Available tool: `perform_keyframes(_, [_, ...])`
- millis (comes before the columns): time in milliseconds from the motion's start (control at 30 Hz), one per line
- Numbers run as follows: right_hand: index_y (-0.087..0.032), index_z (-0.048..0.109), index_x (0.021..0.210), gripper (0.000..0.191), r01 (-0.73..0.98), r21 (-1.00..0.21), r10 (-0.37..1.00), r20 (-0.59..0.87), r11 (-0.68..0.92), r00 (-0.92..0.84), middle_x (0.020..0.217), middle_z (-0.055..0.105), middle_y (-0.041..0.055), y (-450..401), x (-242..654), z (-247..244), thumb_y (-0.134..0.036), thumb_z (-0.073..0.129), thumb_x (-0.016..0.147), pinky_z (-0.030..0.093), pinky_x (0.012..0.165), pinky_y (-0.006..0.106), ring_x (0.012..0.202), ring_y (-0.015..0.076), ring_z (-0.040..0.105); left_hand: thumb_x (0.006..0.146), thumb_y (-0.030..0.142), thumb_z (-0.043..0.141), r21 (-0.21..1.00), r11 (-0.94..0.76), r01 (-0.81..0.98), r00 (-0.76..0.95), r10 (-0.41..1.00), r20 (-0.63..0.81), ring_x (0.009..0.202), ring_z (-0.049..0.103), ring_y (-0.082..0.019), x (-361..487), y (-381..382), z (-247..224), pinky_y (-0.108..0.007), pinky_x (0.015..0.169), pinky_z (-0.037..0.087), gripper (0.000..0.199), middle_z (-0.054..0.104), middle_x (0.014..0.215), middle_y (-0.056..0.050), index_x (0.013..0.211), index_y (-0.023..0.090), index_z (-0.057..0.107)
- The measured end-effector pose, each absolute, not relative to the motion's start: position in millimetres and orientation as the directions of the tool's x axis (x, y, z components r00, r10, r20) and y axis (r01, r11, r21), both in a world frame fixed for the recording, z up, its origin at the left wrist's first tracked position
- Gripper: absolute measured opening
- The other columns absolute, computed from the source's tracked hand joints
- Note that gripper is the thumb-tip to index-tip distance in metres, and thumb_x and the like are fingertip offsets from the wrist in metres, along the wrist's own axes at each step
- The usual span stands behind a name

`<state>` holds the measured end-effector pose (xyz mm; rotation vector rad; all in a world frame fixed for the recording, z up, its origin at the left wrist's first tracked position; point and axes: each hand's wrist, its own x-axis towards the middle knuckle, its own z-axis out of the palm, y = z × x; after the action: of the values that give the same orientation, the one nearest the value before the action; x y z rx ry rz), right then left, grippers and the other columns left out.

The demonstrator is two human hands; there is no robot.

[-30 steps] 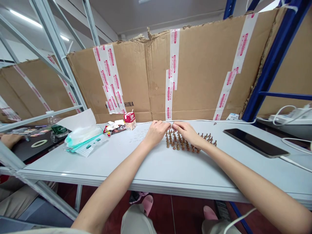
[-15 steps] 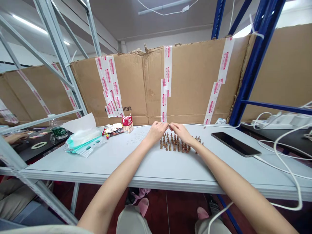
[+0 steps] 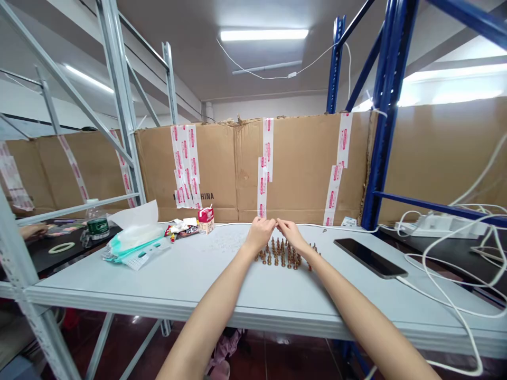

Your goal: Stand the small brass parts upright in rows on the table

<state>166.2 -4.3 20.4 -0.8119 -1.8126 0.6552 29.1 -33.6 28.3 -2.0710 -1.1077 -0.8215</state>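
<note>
My left hand and my right hand meet at the fingertips over the far part of the grey table. Both are closed in a pinch, and whatever lies between the fingers is too small to make out. Just below and between my wrists stand several small copper-coloured metal pieces, upright in loose rows. My right forearm partly hides those on the right. Left of my left hand, tiny clear bits are scattered on the tabletop.
A black phone with a white cable lies at right. Teal-and-white plastic packaging, wrappers and a red drink carton sit at left. Cardboard walls the back. Another person's hand shows at far left.
The camera has tilted upward, so more ceiling shows and the table sits lower in view. My hands stay together at the fingertips above the copper-coloured pieces.
</note>
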Motion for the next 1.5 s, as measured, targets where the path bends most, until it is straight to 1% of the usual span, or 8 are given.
perform_keyframes(167, [-0.018, 0.040, 0.058, 0.048, 0.283, -0.715, 0.769, 0.596, 0.640, -0.233, 0.054, 0.031, -0.0023, -5.4, 165.0, 20.3, -0.061, 0.031, 0.078, 0.023, 0.051, 0.025, 0.053, 0.0110, 0.026, 0.094, 0.032, 0.020, -0.137, -0.423, 0.896, 0.371, 0.542, 0.754, 0.072, 0.055, -0.015, 32.7, -34.6, 26.4, -0.029, 0.070, 0.033, 0.036, 0.059, 0.073, -0.003, 0.081, 0.017, 0.050])
perform_keyframes(367, [-0.016, 0.043, 0.056, 0.049, 0.326, -0.690, 0.759, 0.624, 0.647, -0.185, 0.053, 0.036, -0.0020, -8.4, 169.5, 26.5, -0.057, 0.031, 0.080, 0.024, 0.053, 0.024, 0.054, 0.0104, 0.029, 0.093, 0.036, 0.023, -0.166, -0.449, 0.878, 0.410, 0.529, 0.743, 0.079, 0.055, -0.015, 33.4, -32.3, 23.8, -0.028, 0.072, 0.032, 0.031, 0.060, 0.079, -0.002, 0.100, 0.018, 0.047])
perform_keyframes(667, [-0.018, 0.037, 0.056, 0.043, 0.369, -0.628, 0.724, 0.641, 0.685, -0.255, 0.055, 0.033, -0.0027, -8.9, 169.0, 25.9, -0.051, 0.031, 0.082, 0.023, 0.054, 0.024, 0.055, 0.0098, 0.027, 0.094, 0.035, 0.016, 0.030, -0.483, 0.875, 0.315, 0.615, 0.723, 0.068, 0.055, -0.012, 32.7, -35.0, 26.6, -0.025, 0.068, 0.033, 0.044, 0.061, 0.069, 0.000, 0.075, 0.018, 0.052])
perform_keyframes(767, [-0.017, 0.039, 0.056, 0.043, 0.377, -0.627, 0.728, 0.635, 0.681, -0.259, 0.055, 0.035, -0.0025, -10.9, 168.3, 25.9, -0.051, 0.030, 0.082, 0.025, 0.054, 0.024, 0.056, 0.0100, 0.028, 0.094, 0.036, 0.018, 0.068, -0.492, 0.868, 0.304, 0.634, 0.711, 0.069, 0.056, -0.012, 31.2, -37.9, 28.6, -0.026, 0.068, 0.033, 0.042, 0.062, 0.071, -0.001, 0.078, 0.018, 0.053])
perform_keyframes(900, [-0.017, 0.043, 0.058, 0.044, 0.377, -0.656, 0.754, 0.602, 0.655, -0.262, 0.056, 0.038, -0.0018, -13.7, 167.2, 26.8, -0.052, 0.031, 0.081, 0.025, 0.054, 0.024, 0.056, 0.0106, 0.031, 0.093, 0.038, 0.025, 0.015, -0.518, 0.855, 0.337, 0.577, 0.744, 0.076, 0.057, -0.012, 28.4, -40.5, 30.5, -0.026, 0.072, 0.033, 0.030, 0.063, 0.079, 0.000, 0.098, 0.020, 0.049])
perform_keyframes(1167, [-0.018, 0.036, 0.057, 0.044, 0.295, -0.714, 0.773, 0.580, 0.635, -0.259, 0.053, 0.029, -0.0038, -8.8, 166.0, 25.8, -0.055, 0.031, 0.081, 0.021, 0.050, 0.024, 0.051, 0.0092, 0.026, 0.092, 0.038, 0.027, -0.169, -0.487, 0.857, 0.425, 0.484, 0.765, 0.075, 0.054, -0.013, 22.2, -37.6, 27.1, -0.027, 0.071, 0.031, 0.029, 0.060, 0.078, 0.000, 0.103, 0.020, 0.046])
perform_keyframes(1300, [-0.018, 0.034, 0.056, 0.043, 0.316, -0.686, 0.755, 0.584, 0.655, -0.298, 0.054, 0.030, -0.0037, -5.9, 167.8, 23.5, -0.053, 0.031, 0.082, 0.022, 0.052, 0.024, 0.052, 0.0092, 0.026, 0.093, 0.034, 0.025, -0.245, -0.447, 0.860, 0.460, 0.472, 0.752, 0.074, 0.054, -0.014, 21.2, -34.6, 25.2, -0.028, 0.069, 0.030, 0.029, 0.059, 0.074, -0.002, 0.096, 0.018, 0.049])
perform_keyframes(1500, [-0.018, 0.032, 0.056, 0.042, 0.376, -0.646, 0.747, 0.580, 0.665, -0.325, 0.054, 0.029, -0.0038, -6.0, 168.5, 22.6, -0.050, 0.030, 0.083, 0.021, 0.052, 0.024, 0.052, 0.0092, 0.025, 0.094, 0.033, 0.019, -0.217, -0.408, 0.887, 0.427, 0.543, 0.723, 0.068, 0.054, -0.014, 22.9, -34.4, 24.4, -0.029, 0.067, 0.029, 0.036, 0.058, 0.068, -0.001, 0.082, 0.018, 0.049])
